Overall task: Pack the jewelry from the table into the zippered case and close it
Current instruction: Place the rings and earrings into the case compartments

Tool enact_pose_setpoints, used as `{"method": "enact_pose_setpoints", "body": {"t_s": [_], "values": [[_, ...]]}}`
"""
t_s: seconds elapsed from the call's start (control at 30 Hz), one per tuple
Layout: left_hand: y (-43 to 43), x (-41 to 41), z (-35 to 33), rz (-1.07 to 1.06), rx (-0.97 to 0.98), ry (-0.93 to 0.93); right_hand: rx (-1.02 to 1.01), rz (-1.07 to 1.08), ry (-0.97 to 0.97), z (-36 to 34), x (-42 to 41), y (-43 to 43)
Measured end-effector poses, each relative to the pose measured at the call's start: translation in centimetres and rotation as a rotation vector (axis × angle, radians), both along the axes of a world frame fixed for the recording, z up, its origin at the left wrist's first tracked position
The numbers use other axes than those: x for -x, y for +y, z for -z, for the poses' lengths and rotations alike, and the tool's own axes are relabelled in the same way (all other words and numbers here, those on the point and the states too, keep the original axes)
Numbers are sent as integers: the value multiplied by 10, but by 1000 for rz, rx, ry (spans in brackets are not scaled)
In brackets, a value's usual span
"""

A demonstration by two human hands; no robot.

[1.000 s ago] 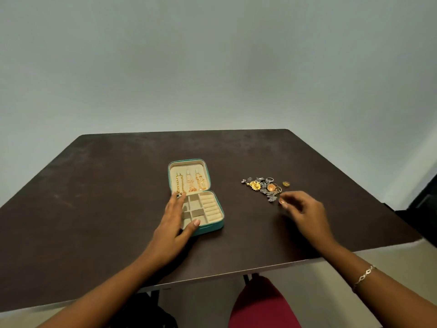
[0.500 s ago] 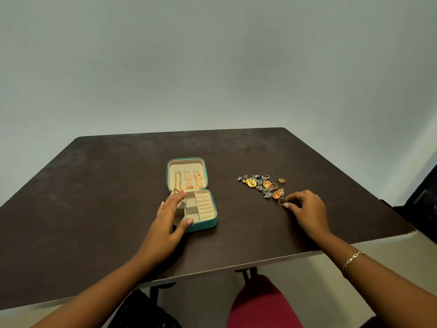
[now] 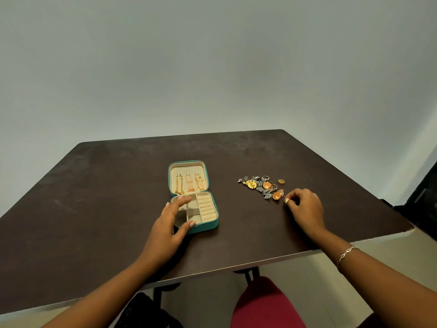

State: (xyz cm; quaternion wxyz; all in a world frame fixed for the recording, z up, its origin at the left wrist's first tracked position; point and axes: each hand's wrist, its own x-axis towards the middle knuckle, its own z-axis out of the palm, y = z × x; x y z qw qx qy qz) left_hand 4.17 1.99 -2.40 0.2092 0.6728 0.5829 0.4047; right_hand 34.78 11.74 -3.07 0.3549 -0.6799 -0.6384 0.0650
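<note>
A teal zippered case (image 3: 205, 226) lies open in the middle of the dark table, its beige tray of compartments toward me. Gold chains (image 3: 189, 183) hang inside its lid. My left hand (image 3: 169, 227) rests on the tray's left side, fingers straight over the compartments and thumb at the front edge. To the right lies a loose pile of jewelry (image 3: 262, 187), silver, gold and orange pieces. My right hand (image 3: 305, 208) sits at the pile's near right end and pinches a small gold ring (image 3: 286, 200) between thumb and fingertips.
The dark brown table (image 3: 99, 200) has its front edge close to me and its right edge near my right wrist. A lone gold ring (image 3: 281, 181) lies at the pile's far right. A dark red seat (image 3: 262, 304) shows below the table.
My right hand drew back from the pile a little and closed its fingertips on a gold ring. My left hand stayed on the case's tray.
</note>
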Motion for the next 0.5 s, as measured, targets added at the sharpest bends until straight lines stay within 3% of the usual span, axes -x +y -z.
{"method": "enact_pose_setpoints", "body": {"t_s": [0.1,0.23,0.5], "values": [[-3,-1,-2,56,-103,-7,-129,-58,27,-3,8,-8],[-4,2,-1,87,-190,-9,-280,-300,30,-12,47,-31],[-5,2,-1,84,-220,-34,-317,-610,80,-9,137,-57]]}}
